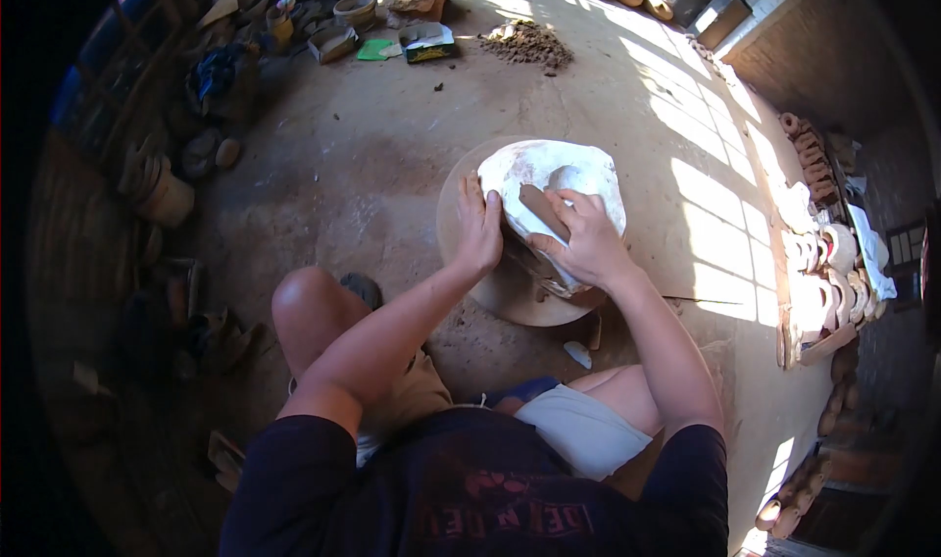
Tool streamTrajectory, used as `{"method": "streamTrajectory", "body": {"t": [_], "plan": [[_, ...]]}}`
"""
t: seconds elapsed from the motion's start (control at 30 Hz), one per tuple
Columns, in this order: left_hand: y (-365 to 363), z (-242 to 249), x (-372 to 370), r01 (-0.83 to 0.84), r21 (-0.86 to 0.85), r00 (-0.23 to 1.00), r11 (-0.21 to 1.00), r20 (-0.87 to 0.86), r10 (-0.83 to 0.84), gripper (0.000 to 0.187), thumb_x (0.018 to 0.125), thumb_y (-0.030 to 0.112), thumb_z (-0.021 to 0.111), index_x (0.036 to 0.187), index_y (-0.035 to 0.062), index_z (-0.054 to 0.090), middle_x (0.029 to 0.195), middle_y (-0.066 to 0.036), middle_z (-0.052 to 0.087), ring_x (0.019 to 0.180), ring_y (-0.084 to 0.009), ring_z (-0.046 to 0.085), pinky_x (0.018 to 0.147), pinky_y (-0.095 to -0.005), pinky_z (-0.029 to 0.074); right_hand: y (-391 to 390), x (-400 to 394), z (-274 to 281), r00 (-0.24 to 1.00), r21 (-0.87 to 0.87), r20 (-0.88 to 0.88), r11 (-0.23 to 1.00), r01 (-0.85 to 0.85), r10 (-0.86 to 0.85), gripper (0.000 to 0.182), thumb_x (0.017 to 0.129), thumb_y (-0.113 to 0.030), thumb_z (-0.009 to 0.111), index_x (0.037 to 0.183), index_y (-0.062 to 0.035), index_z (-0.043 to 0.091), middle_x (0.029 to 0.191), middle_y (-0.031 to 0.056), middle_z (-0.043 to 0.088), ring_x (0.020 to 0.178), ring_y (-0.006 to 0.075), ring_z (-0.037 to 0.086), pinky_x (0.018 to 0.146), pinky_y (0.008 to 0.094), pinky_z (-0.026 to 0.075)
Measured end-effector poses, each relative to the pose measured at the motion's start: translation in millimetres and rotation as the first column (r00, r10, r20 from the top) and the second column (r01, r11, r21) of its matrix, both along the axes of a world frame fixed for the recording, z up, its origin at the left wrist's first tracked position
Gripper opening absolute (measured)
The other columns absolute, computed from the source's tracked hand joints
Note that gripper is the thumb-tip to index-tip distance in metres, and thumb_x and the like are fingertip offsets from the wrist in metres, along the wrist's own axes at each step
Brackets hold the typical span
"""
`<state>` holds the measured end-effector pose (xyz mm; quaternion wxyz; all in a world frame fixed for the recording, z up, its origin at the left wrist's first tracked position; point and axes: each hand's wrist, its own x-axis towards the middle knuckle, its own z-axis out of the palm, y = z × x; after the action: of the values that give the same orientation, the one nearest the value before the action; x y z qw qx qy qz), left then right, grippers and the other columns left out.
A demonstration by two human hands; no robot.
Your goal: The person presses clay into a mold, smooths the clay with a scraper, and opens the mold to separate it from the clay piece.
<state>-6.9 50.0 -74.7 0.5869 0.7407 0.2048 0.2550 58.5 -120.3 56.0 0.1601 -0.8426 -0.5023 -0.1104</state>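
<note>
A white plaster block, chunky and with a rounded hollow in its top, sits on a round turntable between my legs. My left hand lies against the block's left side, fingers stretched along its edge. Gripped between thumb and fingers of my right hand is a flat brown scraper, its far end on the top face near the hollow. The lower front of the block shows brown smears.
A heap of crumbled clay lies on the floor ahead. Beside it stand a small box and a tub. Clay pieces line the right side. A white shard rests near the turntable.
</note>
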Motion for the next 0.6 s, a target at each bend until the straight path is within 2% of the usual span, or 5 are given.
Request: {"method": "streamTrajectory", "body": {"t": [0.13, 0.2, 0.27, 0.43, 0.6], "plan": [[2.4, -0.7, 4.0, 0.027, 0.038, 1.0, 0.999, -0.014, -0.027, 0.069, 0.111, 0.046, 0.035, 0.16, -0.0029, 0.025, 0.164, -0.032, 0.019, 0.152, -0.0484, 0.023, 0.125, -0.0509, 0.021, 7.6, 15.1, 23.3, 0.969, 0.263, -0.248, 0.961, 0.083, -0.016, 0.063, 0.099, -0.053, 0.064, 0.127, 0.0026, 0.068, 0.098, 0.0169, 0.068, 0.089, 0.028, 0.065, 0.085, 0.0397, 0.054], [15.8, 3.6, 14.0, 0.107, 0.038, 0.994, 0.993, 0.002, -0.108, 0.07, 0.111, 0.047, 0.036, 0.159, -0.0027, 0.025, 0.163, -0.031, 0.022, 0.151, -0.0476, 0.026, 0.124, -0.0512, 0.023, -7.6, 35.7, 42.6, 0.646, 0.598, -0.662, 0.787, 0.149, 0.38, 0.056, 0.104, -0.054, 0.055, 0.099, 0.0004, 0.07, 0.072, 0.0036, 0.055, 0.063, 0.013, 0.051, 0.058, 0.0272, 0.044], [20.6, -0.5, 26.0, 0.122, 0.059, 0.992, 0.991, 0.022, -0.124, 0.068, 0.11, 0.046, 0.037, 0.157, -0.0024, 0.028, 0.161, -0.03, 0.026, 0.149, -0.0471, 0.03, 0.123, -0.0509, 0.025, 3.1, 28.1, 70.8, 0.346, 0.842, -0.535, 0.45, 0.298, 0.771, 0.058, 0.107, -0.055, 0.045, 0.078, -0.0067, 0.058, 0.061, -0.0051, 0.038, 0.052, 0.0053, 0.032, 0.044, 0.0234, 0.025], [29.8, 4.6, 38.7, 0.202, 0.029, 0.976, 0.979, 0.072, -0.203, 0.063, 0.11, 0.044, 0.035, 0.153, -0.0024, 0.031, 0.159, -0.032, 0.029, 0.147, -0.0478, 0.031, 0.123, -0.0505, 0.025, 30.3, 31.5, -40.3, 0.083, 0.568, -0.791, 0.677, 0.468, 0.607, 0.073, 0.104, -0.073, 0.035, 0.074, -0.0083, 0.051, 0.06, -0.001, 0.039, 0.047, 0.0075, 0.028, 0.042, 0.0235, 0.022], [33.3, 2.7, 49.3, 0.223, 0.074, 0.973, 0.972, 0.041, -0.226, 0.064, 0.11, 0.043, 0.034, 0.153, -0.0035, 0.031, 0.157, -0.032, 0.031, 0.147, -0.0483, 0.03, 0.123, -0.0506, 0.024, 54.1, 31.6, -11.0, 0.16, 0.721, -0.657, 0.552, 0.418, 0.736, 0.072, 0.105, -0.072, 0.033, 0.077, -0.0075, 0.052, 0.067, -0.0005, 0.044, 0.051, 0.0083, 0.032, 0.045, 0.023, 0.024]]}}
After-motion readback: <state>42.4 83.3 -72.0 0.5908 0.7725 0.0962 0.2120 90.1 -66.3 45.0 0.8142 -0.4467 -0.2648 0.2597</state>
